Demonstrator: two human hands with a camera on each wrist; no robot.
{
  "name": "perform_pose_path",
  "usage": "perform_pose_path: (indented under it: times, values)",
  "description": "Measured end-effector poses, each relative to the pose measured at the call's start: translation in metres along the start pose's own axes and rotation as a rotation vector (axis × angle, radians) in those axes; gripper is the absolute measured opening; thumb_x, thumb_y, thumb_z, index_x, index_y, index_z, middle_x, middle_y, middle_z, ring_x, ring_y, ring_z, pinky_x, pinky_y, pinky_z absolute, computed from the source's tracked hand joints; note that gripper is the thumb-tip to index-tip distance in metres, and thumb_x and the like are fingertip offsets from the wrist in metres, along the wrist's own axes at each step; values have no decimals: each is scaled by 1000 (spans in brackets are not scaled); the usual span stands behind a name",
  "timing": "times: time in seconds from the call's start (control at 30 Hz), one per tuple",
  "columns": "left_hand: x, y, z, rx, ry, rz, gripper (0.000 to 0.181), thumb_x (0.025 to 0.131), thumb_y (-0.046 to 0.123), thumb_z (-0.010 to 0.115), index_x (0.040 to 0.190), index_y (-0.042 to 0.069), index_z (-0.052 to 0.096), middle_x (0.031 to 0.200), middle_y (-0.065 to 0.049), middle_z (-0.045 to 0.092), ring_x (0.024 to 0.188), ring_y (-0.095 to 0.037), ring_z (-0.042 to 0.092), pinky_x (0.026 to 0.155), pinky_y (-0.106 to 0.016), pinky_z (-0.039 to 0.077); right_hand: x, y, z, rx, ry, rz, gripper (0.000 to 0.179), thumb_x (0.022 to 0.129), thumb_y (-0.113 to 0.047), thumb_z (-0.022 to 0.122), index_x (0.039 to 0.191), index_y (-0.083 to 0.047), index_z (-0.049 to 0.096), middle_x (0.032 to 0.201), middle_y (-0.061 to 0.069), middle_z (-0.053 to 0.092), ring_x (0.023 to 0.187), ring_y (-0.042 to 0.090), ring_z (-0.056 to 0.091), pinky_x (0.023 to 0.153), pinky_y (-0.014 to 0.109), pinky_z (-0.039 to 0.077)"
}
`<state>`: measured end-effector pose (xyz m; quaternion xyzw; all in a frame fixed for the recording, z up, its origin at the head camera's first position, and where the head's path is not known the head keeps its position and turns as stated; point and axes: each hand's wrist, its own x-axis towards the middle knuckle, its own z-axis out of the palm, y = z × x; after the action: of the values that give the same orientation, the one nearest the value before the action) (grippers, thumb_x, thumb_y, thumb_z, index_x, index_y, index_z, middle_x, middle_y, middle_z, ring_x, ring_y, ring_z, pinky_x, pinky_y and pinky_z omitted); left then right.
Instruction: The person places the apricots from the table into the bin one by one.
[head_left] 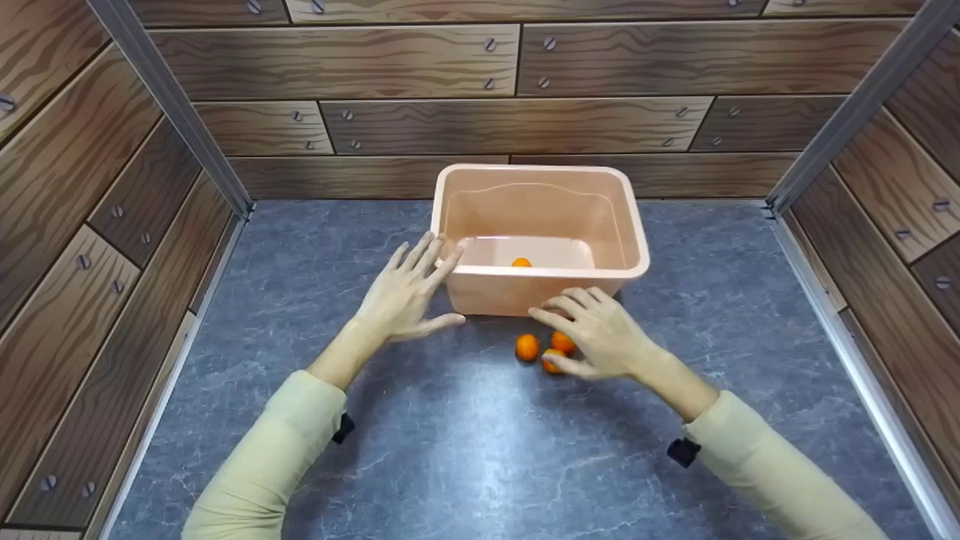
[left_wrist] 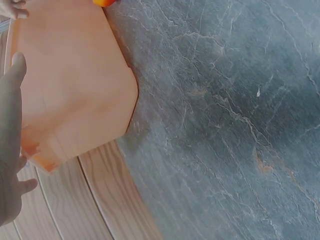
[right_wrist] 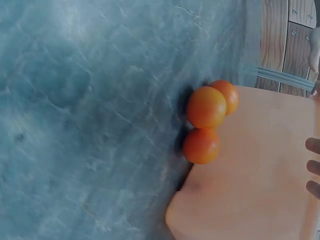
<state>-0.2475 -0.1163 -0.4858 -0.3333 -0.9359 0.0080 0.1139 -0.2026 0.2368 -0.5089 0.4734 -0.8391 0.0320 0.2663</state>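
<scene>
A peach-coloured plastic tub [head_left: 502, 294] stands near the back wall with one small orange [head_left: 521, 262] inside it. My left hand [head_left: 405, 291] is at the tub's left side, fingers spread, fingertips right at the rim. In front of the tub, three small oranges [head_left: 527, 347] lie grouped on the tabletop. Over the right part of this group hovers my right hand [head_left: 606, 336], its fingers loosely bent and its thumb overlapping the nearest orange. The right wrist view shows the oranges [right_wrist: 206, 107] close together, with the fingertips [right_wrist: 313, 145] apart from them, beyond the tub's front wall.
The grey marbled tabletop [head_left: 420, 450] is enclosed by wood-patterned walls [head_left: 420, 64] at the back and both sides. Metal rails [head_left: 862, 375] run along the side edges and up the corners. A small black device [head_left: 683, 452] sits under each sleeve cuff.
</scene>
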Motion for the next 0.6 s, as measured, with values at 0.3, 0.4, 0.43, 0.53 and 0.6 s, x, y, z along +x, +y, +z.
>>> perform_pose_path:
  times: [0.3,0.4,0.43,0.53,0.6]
  values:
    - [1,1,0,-6,7,1,109,92,82,52,172,22,10,174,-19,28,165,-36,23,129,-60,32,-15,-8,14,-18,-84,36,65,91,-61,67,141,-20,66,126,7,70,111,32,64,88,48,54]
    - [1,1,0,-12,6,0,109,92,82,53,172,21,10,174,-19,28,165,-36,23,129,-60,32,-18,-10,19,-24,-111,41,69,85,-58,74,141,-19,66,127,8,70,112,32,64,88,47,53]
    - [1,1,0,-6,4,0,109,92,82,51,172,21,10,174,-19,28,165,-36,23,129,-60,32,-19,-11,21,-30,-117,39,69,85,-58,74,141,-19,66,127,8,70,111,32,64,88,47,53]
    - [0,1,0,-4,3,0,109,92,82,51,172,21,10,175,-19,27,165,-36,23,129,-59,32,-21,-12,27,-33,-124,35,68,85,-58,74,140,-19,66,126,8,70,111,32,63,87,46,53]
    - [0,1,0,-4,8,0,108,92,83,50,172,21,10,174,-19,28,165,-36,24,129,-59,32,-21,-12,30,-36,-124,35,68,85,-58,75,140,-19,66,125,8,70,110,32,63,86,46,52]
